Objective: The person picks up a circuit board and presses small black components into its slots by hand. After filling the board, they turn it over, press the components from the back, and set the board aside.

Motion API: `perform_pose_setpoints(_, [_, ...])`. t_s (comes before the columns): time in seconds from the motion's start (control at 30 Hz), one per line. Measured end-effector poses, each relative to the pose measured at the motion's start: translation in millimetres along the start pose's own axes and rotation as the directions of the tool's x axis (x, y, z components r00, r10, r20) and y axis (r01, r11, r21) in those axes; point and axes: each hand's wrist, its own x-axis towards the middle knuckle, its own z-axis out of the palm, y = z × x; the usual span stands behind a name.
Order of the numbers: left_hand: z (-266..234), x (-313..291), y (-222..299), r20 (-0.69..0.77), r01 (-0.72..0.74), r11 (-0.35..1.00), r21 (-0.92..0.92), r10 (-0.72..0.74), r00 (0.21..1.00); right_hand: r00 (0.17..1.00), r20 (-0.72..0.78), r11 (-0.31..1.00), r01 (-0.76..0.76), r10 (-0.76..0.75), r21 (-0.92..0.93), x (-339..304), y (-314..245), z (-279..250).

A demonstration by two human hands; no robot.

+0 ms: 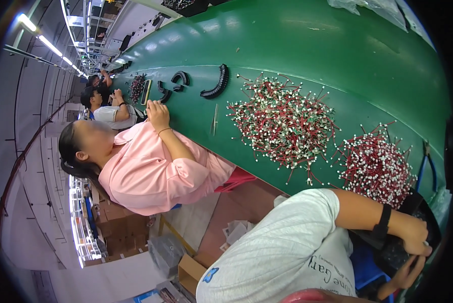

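Observation:
At the lower right, my left hand (414, 240), with a black strap (383, 222) round its wrist, is closed with fingers pinched. My right hand (407, 274) sits just below it, thumb and fingers pressed together. What either hand holds is too small to make out. Both are over a black tray (432, 222), partly hidden by my arm, with dark contents. Beside the tray lies a pile of short red wires with white ends (377, 166). Blue-handled pliers (427, 164) rest to the right of it, with nothing touching them.
A larger heap of red wires with white and green ends (287, 121) spreads over the green table (327, 35). Left of it are thin rods (215, 119) and curved black strips (219, 83). A co-worker in pink (150, 171) sits alongside; others are farther off. Cardboard boxes (191, 275) stand below.

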Motion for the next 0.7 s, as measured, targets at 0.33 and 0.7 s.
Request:
perform_pose_setpoints(0.33, [-3,-6,2,-0.026,-0.037,0.999,-0.018,0.037,0.999,0.996,0.007,0.995,-0.09,0.089,0.053,1,-6,4])
perform_pose_setpoints(0.7, [2,-2,-1,-0.022,-0.085,0.994,0.069,0.086,0.996,0.988,0.046,0.985,-0.154,0.151,0.073,-6,-6,0])
